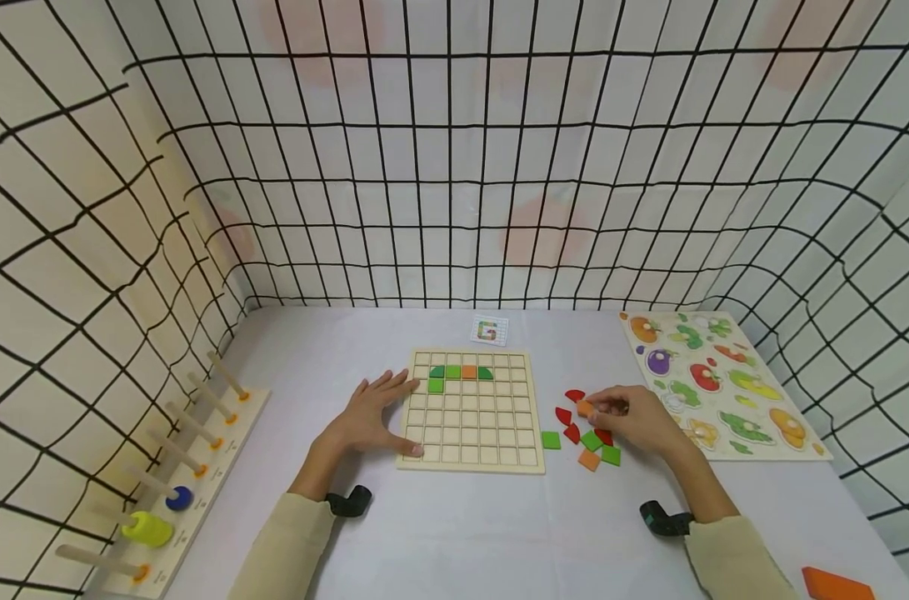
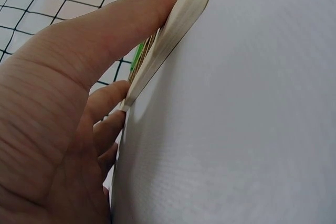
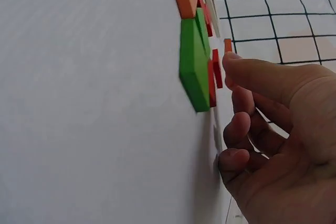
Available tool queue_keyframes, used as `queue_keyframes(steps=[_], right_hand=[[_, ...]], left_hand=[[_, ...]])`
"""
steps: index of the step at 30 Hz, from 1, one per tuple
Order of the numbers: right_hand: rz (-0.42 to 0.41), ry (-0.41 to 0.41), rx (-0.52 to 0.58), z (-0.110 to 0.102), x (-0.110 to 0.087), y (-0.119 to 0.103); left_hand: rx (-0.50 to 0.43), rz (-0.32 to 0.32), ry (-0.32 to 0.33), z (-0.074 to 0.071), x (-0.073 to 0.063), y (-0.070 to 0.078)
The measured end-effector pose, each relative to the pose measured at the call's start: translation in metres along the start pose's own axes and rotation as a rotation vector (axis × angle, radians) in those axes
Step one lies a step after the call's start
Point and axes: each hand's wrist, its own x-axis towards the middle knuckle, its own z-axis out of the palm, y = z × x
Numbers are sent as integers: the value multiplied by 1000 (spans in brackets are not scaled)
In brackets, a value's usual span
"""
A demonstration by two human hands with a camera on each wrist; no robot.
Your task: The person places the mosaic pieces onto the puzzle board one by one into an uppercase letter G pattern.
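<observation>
Card (image 1: 489,330): coloured blocks form a G; peg rack (image 1: 205,492) markings illegible. Right grip (image 1: 637,417) pinches orange tile (image 1: 585,408); left grip (image 1: 372,415) unclenched, fingers spread against pale wooden grid board (image 1: 490,421).

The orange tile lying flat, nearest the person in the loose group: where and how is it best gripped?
Probably pinch the orange tile by two opposite edges, coming from above and the person's side. It lies flat, its near side clear of the green tiles.

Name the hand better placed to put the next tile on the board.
The right hand, probably: it pinches an orange tile, while the left hand touches the board and holds no tile.
</observation>
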Motion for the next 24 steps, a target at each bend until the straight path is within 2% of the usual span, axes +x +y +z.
queue_keyframes(steps=[10,19,24], right_hand=[[-78,21,36,9,13,-23],[-78,40,90,29,27,-54],[-116,66,126,38,32,-73]], left_hand=[[-9,0,3,1,-2,-3],[-4,-6,1,0,-1,-2],[-12,3,5,1,1,-4]])
